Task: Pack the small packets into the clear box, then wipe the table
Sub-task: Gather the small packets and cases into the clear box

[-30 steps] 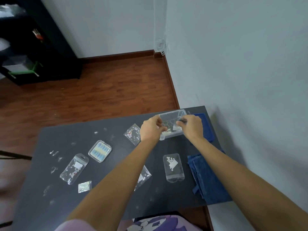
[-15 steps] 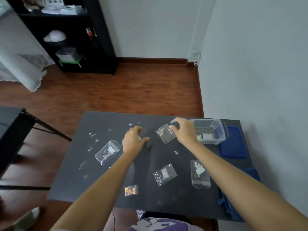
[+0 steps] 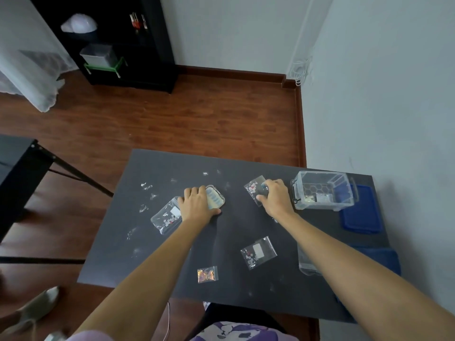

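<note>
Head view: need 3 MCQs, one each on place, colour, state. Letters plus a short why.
1. Where is the clear box?
A. far right of the table
B. on the floor
C. near left corner

2. What colour is the lid lying beside the box?
A. red
B. blue
C. green

3. What is the right hand doing?
A. wiping with a cloth
B. resting empty
C. gripping a small packet

Answers: 1 A, it stands by the wall-side edge. 2 B, the flat lid is blue. 3 C, fingers pinch the packet's edge.
</note>
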A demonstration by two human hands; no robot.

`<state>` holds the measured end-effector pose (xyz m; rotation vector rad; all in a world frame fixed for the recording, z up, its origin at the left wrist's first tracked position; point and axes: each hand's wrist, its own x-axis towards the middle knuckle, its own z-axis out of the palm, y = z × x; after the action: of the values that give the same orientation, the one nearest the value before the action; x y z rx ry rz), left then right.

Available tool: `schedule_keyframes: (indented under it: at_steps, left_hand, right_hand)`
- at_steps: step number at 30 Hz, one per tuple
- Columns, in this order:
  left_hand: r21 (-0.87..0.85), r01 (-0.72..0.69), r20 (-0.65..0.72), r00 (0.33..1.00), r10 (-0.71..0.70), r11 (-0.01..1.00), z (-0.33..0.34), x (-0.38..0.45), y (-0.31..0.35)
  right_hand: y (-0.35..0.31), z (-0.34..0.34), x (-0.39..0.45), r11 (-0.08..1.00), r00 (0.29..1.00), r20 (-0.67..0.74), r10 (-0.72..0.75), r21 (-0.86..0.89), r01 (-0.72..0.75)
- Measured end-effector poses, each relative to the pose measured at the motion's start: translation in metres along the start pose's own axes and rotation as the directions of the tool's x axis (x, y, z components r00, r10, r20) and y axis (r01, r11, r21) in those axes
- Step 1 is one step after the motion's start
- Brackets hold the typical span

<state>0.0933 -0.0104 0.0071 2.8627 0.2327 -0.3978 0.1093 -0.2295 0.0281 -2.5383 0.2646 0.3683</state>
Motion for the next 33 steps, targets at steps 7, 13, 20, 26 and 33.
schedule_keyframes:
  at_steps: [7, 13, 20, 26, 33]
  left_hand:
    - [-0.090, -0.011, 0.004, 1.000, 0.011, 0.996, -0.004, -0.001, 0.004]
    - [-0.370, -0.017, -0.044, 0.999, 0.001, 0.929, -0.007, -0.010, 0.001]
    - [-0.594, 0.048, 0.001, 0.998, -0.059, 0.803, -0.034, -0.021, 0.001]
    - [-0.566, -0.089, -0.087, 0.995, 0.048, 0.820, -0.062, -0.020, 0.039]
    - [-0.642, -0.259, -0.099, 0.961, 0.257, 0.721, -0.069, -0.014, 0.141]
  right_hand:
    - [0.001, 0.011, 0.003, 0.997, 0.998, 0.016, 0.067, -0.029, -0.067]
    - [-0.005, 0.016, 0.010, 0.986, 0.991, -0.010, 0.134, -0.096, -0.135]
    - [-0.007, 0.013, 0.017, 0.986, 0.987, 0.007, 0.159, 0.053, -0.159]
    - [0.001, -0.022, 0.004, 0.951, 0.987, -0.149, 0.058, 0.308, -0.010]
    - [0.061, -0.106, -0.022, 0.904, 0.884, -0.438, 0.165, 0.426, 0.042]
